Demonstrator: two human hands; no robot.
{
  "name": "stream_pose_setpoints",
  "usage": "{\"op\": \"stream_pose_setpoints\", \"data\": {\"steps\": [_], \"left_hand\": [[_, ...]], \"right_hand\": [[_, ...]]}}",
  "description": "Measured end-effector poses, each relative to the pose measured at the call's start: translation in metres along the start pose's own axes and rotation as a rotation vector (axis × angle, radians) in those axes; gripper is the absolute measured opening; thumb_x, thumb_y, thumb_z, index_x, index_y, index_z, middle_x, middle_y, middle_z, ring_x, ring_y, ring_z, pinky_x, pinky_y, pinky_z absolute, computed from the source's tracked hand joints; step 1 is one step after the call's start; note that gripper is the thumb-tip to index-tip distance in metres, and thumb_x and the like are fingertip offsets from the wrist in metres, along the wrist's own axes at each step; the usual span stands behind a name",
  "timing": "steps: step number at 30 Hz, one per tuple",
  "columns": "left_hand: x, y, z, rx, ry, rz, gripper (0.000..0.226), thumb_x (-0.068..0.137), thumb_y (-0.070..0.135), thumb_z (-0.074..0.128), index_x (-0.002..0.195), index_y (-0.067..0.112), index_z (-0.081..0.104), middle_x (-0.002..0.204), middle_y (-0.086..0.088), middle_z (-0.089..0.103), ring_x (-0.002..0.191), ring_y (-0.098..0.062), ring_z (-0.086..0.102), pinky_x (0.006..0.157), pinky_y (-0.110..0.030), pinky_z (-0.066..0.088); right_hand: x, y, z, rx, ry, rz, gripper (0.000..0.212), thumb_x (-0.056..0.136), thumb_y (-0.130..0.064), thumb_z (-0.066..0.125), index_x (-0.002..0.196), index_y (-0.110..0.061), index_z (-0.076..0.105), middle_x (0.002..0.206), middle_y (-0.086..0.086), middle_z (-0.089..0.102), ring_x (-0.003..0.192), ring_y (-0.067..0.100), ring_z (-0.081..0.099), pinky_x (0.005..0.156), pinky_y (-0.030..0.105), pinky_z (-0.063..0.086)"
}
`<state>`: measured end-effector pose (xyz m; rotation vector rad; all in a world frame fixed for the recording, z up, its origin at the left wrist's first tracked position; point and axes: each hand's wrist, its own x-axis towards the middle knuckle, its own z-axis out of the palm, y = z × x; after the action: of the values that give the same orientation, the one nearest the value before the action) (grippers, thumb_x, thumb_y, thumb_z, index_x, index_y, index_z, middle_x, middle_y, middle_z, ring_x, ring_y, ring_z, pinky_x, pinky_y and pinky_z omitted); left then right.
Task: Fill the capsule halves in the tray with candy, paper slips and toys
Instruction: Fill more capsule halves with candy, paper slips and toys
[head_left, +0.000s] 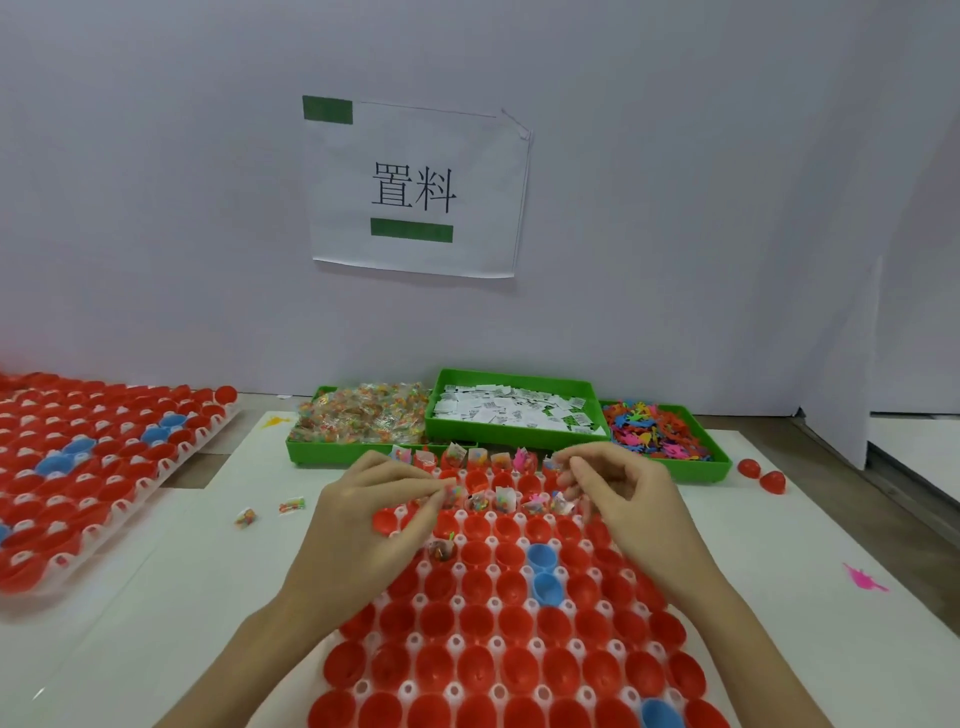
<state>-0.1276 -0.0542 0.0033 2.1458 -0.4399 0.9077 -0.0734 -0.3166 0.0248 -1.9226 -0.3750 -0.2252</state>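
Head view: the left hand (379, 506) sits just left of centre in the frame, thumb and forefinger pinching a small candy packet (451, 491) at its right-pointing fingertips. The packet hangs over the second row of red capsule halves (475, 526) in the tray (457, 603), right beside halves that already hold packets; the nearest unfilled half lies just below and to the left of the pinch, so the drop should be short and downward. The right hand (618, 493), centre right, has its fingers curled with the tips drawn together over the filled halves; it seems to pinch something small, though I cannot tell what. Both forearms run up from the lower edge across the tray. The supply bins lie beyond, above centre: candy bin (332, 452), paper slips (511, 410), toys (654, 428).
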Motion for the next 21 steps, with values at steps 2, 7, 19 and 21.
{"op": "stream_pose_setpoints", "data": {"steps": [2, 7, 19, 21], "left_hand": [[-0.003, 0.001, -0.003, -0.009, -0.006, 0.036, 0.019, 0.085, 0.022, 0.077, 0.102, 0.027, 0.082, 0.089, 0.023, 0.074, 0.088, -0.012, 0.063, 0.079, -0.018, 0.050], [-0.005, 0.000, -0.007, -0.039, 0.033, 0.052, 0.017, 0.082, 0.021, 0.079, 0.098, 0.023, 0.083, 0.088, 0.022, 0.074, 0.083, -0.011, 0.064, 0.076, -0.021, 0.053], [-0.003, -0.013, -0.010, 0.029, 0.099, 0.125, 0.013, 0.088, 0.026, 0.072, 0.098, 0.023, 0.080, 0.090, 0.028, 0.065, 0.089, -0.005, 0.058, 0.077, -0.011, 0.044], [-0.003, -0.013, -0.010, 0.025, 0.097, 0.124, 0.015, 0.089, 0.029, 0.069, 0.098, 0.024, 0.080, 0.090, 0.029, 0.065, 0.089, -0.005, 0.058, 0.077, -0.011, 0.044]], "right_hand": [[0.012, -0.003, 0.001, -0.129, 0.053, -0.038, 0.023, 0.102, -0.013, 0.059, 0.113, -0.028, 0.073, 0.095, -0.014, 0.075, 0.090, 0.001, 0.070, 0.080, 0.020, 0.059], [0.076, -0.002, 0.004, -0.570, 0.001, -0.079, 0.029, 0.103, -0.006, 0.055, 0.124, -0.016, 0.072, 0.118, -0.002, 0.074, 0.107, 0.010, 0.067, 0.095, 0.019, 0.047], [0.167, 0.031, 0.004, -0.767, -0.350, 0.191, 0.022, 0.087, -0.026, 0.082, 0.101, -0.010, 0.077, 0.117, 0.009, 0.072, 0.098, 0.018, 0.062, 0.086, 0.031, 0.051], [0.170, 0.033, 0.004, -0.753, -0.350, 0.201, 0.021, 0.087, -0.024, 0.082, 0.101, -0.008, 0.078, 0.119, 0.009, 0.072, 0.095, 0.016, 0.061, 0.085, 0.029, 0.049]]}}
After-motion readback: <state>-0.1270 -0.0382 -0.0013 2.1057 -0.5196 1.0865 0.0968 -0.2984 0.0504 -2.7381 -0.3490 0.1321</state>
